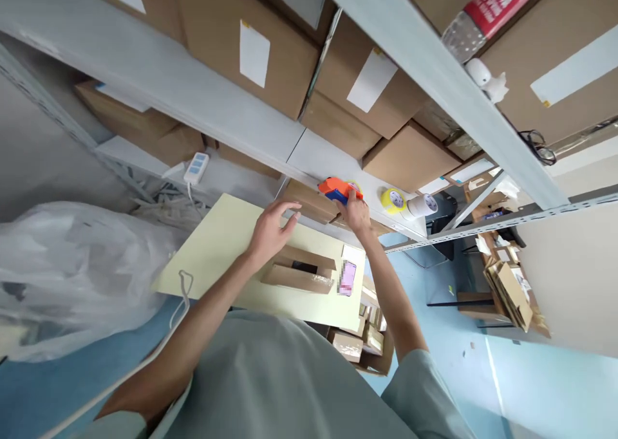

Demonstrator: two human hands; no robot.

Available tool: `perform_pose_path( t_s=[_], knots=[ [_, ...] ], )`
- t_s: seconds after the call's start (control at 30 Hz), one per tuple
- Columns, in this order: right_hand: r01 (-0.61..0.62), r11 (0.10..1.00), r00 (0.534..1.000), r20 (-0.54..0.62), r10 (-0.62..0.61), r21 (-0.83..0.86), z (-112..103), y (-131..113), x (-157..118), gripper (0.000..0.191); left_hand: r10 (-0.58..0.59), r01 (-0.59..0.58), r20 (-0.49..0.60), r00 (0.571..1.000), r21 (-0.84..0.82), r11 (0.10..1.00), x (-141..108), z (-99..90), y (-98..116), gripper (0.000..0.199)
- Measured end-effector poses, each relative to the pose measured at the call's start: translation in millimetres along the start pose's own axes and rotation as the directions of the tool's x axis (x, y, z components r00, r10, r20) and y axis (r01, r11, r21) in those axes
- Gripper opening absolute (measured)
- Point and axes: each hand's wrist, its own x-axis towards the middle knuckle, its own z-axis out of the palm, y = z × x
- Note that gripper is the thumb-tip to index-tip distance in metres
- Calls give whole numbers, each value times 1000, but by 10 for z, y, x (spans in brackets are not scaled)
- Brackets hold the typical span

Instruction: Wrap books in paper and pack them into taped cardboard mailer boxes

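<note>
My right hand (356, 212) grips an orange and blue tape dispenser (337, 189) at the edge of the grey shelf (333, 162). My left hand (273, 231) is held above the pale yellow table (232, 233), fingers apart and holding nothing. Below and to the right of my left hand lies a long cardboard box (294, 279) with its flaps open and something dark inside. A phone (346, 278) with a pink screen lies at the table's right end, beside the box.
Tape rolls (394, 199) stand on the shelf right of the dispenser. Large cartons (251, 40) fill the shelves. A power strip (197, 167) and plastic bag (82, 265) are at left. A carton of small boxes (347, 347) stands below the table. A white cable passes my left arm.
</note>
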Motion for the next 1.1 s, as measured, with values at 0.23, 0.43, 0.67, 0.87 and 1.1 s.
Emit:
perform_pose_path(
  t_s=[0.23, 0.43, 0.67, 0.87, 1.1],
  knots=[
    [259, 965, 966, 12, -260, 52, 29, -386, -1261, 56, -80, 81, 10, 997, -108, 991, -433, -315, 32, 34],
    [341, 937, 938, 30, -344, 75, -41, -706, -1817, 50, -64, 89, 162, 985, -154, 984, -689, -519, -19, 35],
    [379, 924, 923, 41, -381, 58, -208, -893, -1995, 45, 14, 6, 139, 990, -144, 990, -896, -728, -20, 30],
    [389, 920, 919, 41, -391, 44, -286, -963, -2013, 41, 51, -51, 62, 997, -4, 999, -1074, -744, 30, 26],
    [400, 915, 912, 78, -402, 48, -294, -986, -1974, 42, 43, -43, 3, 999, -1, 999, -1136, -641, -21, 21]
  ],
)
